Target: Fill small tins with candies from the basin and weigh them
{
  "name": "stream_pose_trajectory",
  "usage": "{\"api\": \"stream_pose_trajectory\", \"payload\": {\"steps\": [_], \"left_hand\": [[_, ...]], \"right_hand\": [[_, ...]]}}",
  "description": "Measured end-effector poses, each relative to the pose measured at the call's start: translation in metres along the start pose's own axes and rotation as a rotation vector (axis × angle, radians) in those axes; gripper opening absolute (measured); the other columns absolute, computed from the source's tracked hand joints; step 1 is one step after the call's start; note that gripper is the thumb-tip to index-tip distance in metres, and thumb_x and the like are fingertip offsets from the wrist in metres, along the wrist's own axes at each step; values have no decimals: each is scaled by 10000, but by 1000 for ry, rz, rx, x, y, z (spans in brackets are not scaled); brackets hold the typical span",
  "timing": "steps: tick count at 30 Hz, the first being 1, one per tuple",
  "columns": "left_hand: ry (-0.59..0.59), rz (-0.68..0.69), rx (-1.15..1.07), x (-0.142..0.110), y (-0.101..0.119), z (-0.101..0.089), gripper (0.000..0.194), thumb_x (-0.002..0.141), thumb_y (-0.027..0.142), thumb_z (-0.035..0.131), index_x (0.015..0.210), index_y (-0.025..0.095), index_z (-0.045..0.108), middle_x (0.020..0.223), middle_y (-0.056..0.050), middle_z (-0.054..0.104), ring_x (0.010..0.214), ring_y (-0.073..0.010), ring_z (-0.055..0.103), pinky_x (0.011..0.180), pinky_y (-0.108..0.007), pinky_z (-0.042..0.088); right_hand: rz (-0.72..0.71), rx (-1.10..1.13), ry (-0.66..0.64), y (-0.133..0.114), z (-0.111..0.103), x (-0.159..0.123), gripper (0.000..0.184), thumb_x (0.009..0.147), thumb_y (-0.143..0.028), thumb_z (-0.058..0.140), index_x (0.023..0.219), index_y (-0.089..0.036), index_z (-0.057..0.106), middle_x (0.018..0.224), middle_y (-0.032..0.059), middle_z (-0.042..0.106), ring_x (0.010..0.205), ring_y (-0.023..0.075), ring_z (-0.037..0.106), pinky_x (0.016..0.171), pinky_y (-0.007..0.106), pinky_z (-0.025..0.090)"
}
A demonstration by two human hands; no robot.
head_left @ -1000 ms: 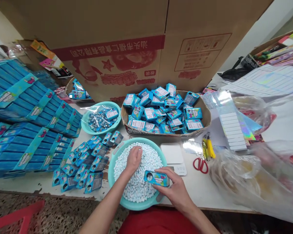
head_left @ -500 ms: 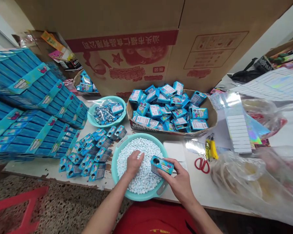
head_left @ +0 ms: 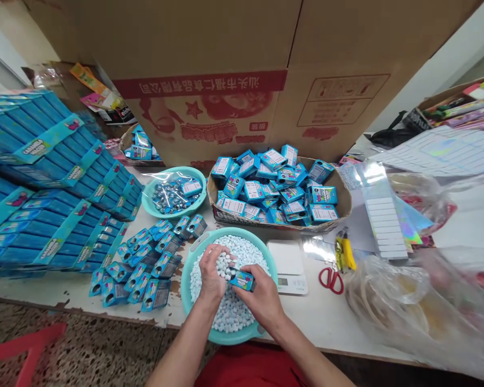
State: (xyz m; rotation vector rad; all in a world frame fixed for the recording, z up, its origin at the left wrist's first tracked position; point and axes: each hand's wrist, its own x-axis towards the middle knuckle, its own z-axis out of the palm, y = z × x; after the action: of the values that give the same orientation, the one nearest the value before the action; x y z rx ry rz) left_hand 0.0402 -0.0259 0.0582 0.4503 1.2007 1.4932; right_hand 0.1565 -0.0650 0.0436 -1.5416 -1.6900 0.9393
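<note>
A turquoise basin [head_left: 186, 287] full of small white candies [head_left: 234, 318] stands on the table before me. Over it my left hand [head_left: 211, 275] is cupped around a heap of white candies [head_left: 223, 263]. My right hand [head_left: 263, 299] grips a small blue candy box [head_left: 242, 280], tilted with its hole end against the left hand's candies. Whether any candies are passing into the hole cannot be made out. Left of the basin, several similar blue boxes [head_left: 157, 293] stand in rows, dark round holes facing up.
Behind stand a carton of blue boxes [head_left: 280, 224] and a smaller turquoise bowl [head_left: 144, 201] with metallic pieces. To the right are a white scale [head_left: 292, 284], red-handled scissors [head_left: 331, 280], yellow-handled cutters [head_left: 349, 255] and plastic bags [head_left: 391, 312]. Blue display packs [head_left: 52, 145] are stacked left.
My left hand has risen from the basin, now holding a heap of candies. The right hand has brought the blue box leftward to meet it. The view has shifted slightly, uncovering the scale's display.
</note>
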Motion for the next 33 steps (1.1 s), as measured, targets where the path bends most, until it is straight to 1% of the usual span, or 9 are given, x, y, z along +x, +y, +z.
{"api": "stream_pose_trajectory", "payload": {"steps": [4,7,12,17,21,24,27,29,33], "left_hand": [[5,16,-3,0,1,1,231,675,369,633,708,164,534,662,16,579,548,-128,595,479,-217,435],[42,9,-3,0,1,4,238,672,361,656,693,162,527,633,27,575,516,-115,587,490,-214,442],[104,47,51,-1,1,9,307,686,435,652,693,145,552,652,15,594,477,-95,561,468,-206,433],[19,65,126,-4,-2,7,305,706,438,647,692,150,548,637,0,608,503,-105,565,471,-203,423],[18,152,158,-4,-3,6,285,740,396,634,636,153,528,552,24,551,484,-81,515,480,-193,411],[43,180,131,-2,-3,8,274,736,388,642,657,155,521,595,34,545,461,-66,496,446,-190,390],[56,156,108,-3,-1,10,284,733,408,643,689,158,513,654,34,547,442,-53,484,397,-180,353],[38,136,112,-3,-2,11,295,737,425,635,698,160,512,667,34,545,430,-46,474,382,-176,336],[-30,107,145,-4,-6,10,328,743,456,623,669,164,495,569,52,498,377,-37,408,355,-172,282]], "right_hand": [[-3,-22,-3,0,1,2,278,640,-140,652,905,-198,590,898,35,640,858,225,599,744,323,456],[-7,-23,-7,0,0,2,278,637,-147,666,899,-204,592,896,32,646,864,230,601,756,332,448],[-46,11,11,0,-3,2,273,644,-156,665,901,-213,591,889,23,646,866,221,601,748,321,448],[-45,80,37,3,-3,0,258,667,-180,656,913,-220,589,890,23,641,867,216,599,768,328,454],[-32,90,53,1,-1,-2,260,671,-188,660,920,-221,595,902,27,642,873,220,599,764,330,456],[-37,101,58,-3,-3,-1,260,670,-188,663,920,-221,595,900,27,642,874,218,597,768,331,455],[-26,110,66,-4,-5,-1,253,670,-187,665,912,-215,596,892,29,639,869,217,596,761,330,455],[-18,113,66,-4,-6,-1,254,670,-186,666,912,-213,596,888,28,638,867,215,594,763,329,455],[-13,124,56,-2,-7,0,266,659,-179,674,911,-214,596,899,26,639,876,214,594,771,325,455]]}}
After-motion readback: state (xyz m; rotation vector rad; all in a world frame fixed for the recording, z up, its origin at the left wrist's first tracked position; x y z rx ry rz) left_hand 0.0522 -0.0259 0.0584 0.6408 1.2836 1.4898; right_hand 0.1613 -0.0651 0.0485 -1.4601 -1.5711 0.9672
